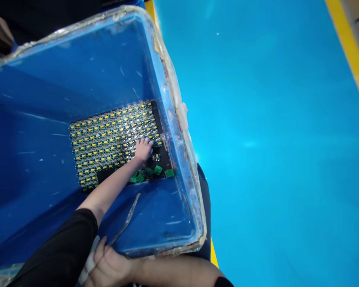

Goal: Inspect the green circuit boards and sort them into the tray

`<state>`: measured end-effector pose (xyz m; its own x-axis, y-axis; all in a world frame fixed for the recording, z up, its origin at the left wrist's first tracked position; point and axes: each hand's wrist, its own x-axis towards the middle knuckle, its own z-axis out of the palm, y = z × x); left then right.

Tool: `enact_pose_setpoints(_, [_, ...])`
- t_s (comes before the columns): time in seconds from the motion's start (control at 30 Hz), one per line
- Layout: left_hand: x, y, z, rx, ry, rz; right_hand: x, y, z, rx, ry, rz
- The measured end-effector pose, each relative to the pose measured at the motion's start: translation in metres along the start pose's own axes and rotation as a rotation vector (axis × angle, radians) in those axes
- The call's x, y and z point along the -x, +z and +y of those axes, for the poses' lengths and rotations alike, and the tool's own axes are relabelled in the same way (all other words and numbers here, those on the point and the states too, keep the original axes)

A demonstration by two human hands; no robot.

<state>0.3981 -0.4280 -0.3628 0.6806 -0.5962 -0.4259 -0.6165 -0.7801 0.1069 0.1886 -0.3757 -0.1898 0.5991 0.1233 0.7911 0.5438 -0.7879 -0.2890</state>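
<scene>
1 L grip (144,150) at many PCBs (110,139), 1 bin (86,75).

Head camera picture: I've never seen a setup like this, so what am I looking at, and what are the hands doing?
There is no machine here: a camera worn on a person's head looks down at their own hands. The left hand reaches into a deep blue bin, its fingers at closely packed rows of small circuit boards with yellow parts. Loose green boards lie nearby. Whether it grips one can't be told. The right hand is at the bin's near side, beside something whitish too unclear to name. Beyond the bin is a bright blue floor.
</scene>
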Motion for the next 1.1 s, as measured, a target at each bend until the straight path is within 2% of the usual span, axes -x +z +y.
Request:
enact_pose_setpoints(0.13, [-0.003, 0.002, 0.007, 0.003, -0.036, 0.008, 0.000, 0.000, 0.004, -0.035, -0.084, 0.028])
enact_pose_setpoints(0.27, [0.002, -0.002, 0.006, 0.043, -0.041, 0.036, -0.001, -0.003, 0.003, -0.031, -0.074, -0.087])
enact_pose_setpoints(0.4, [0.023, -0.016, 0.002, 0.120, -0.022, 0.110, -0.004, -0.008, 0.005, -0.009, -0.063, -0.143])
enact_pose_setpoints(0.5, [0.049, -0.038, -0.002, 0.205, 0.011, 0.212, -0.007, -0.012, 0.010, 0.061, -0.030, -0.073])
enact_pose_setpoints(0.57, [0.067, -0.060, -0.003, 0.268, 0.062, 0.292, -0.008, -0.013, 0.011, 0.074, 0.008, -0.034])
enact_pose_setpoints(0.7, [0.102, -0.122, 0.009, 0.379, 0.209, 0.491, -0.008, -0.014, 0.006, -0.028, 0.079, -0.189])
enact_pose_setpoints(0.8, [0.137, -0.174, 0.031, 0.443, 0.304, 0.675, -0.010, -0.015, 0.001, -0.186, 0.193, -0.220])
enact_pose_setpoints(0.9, [0.192, -0.210, 0.056, 0.542, 0.377, 0.887, -0.015, -0.022, -0.003, -0.254, 0.255, -0.118])
enact_pose_setpoints(0.97, [0.238, -0.218, 0.068, 0.753, 0.391, 1.087, -0.020, -0.033, -0.007, -0.288, 0.368, -0.008])
enact_pose_setpoints(1.0, [0.261, -0.218, 0.071, 0.843, 0.396, 1.137, -0.022, -0.041, -0.010, -0.308, 0.443, 0.050])
enact_pose_setpoints(1.1, [0.326, -0.206, 0.073, 1.014, 0.394, 1.152, -0.031, -0.073, -0.021, -0.393, 0.620, 0.165])
